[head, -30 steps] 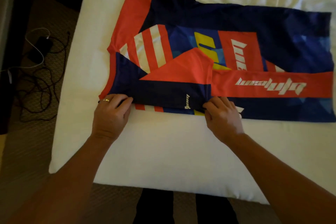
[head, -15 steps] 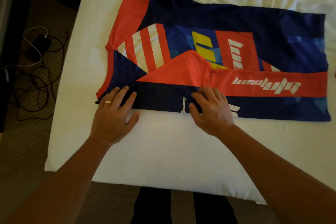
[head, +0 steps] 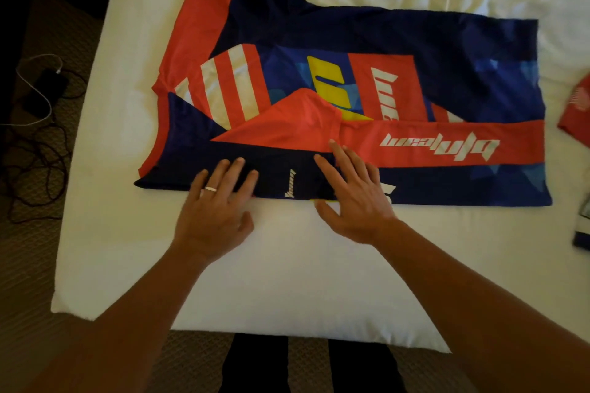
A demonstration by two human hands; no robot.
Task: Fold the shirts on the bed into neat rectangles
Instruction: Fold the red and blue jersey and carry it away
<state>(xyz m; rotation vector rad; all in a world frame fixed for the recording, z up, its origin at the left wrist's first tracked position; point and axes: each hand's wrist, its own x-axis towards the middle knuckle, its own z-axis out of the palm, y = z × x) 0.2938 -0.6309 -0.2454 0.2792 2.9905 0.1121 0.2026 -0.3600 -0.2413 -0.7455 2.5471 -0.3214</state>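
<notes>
Pressing the shirt [head: 367, 99] flat mid-frame on the bed [head: 287, 265] with left hand [head: 214, 214] and right hand [head: 354, 195] spread, gripping nothing — probably risking that slick folded-in sleeve [head: 287, 134] sliding back out on letting go.

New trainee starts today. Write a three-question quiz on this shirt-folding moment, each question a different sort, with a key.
1. True or false: both hands lie flat on the shirt.
2. Which sleeve is folded in? A) near B) far
3. Fill in: the ring is on the ___ hand.

Key: 1 true: left hand and right hand press its near edge with straight fingers. 2 A. 3 left.
</notes>
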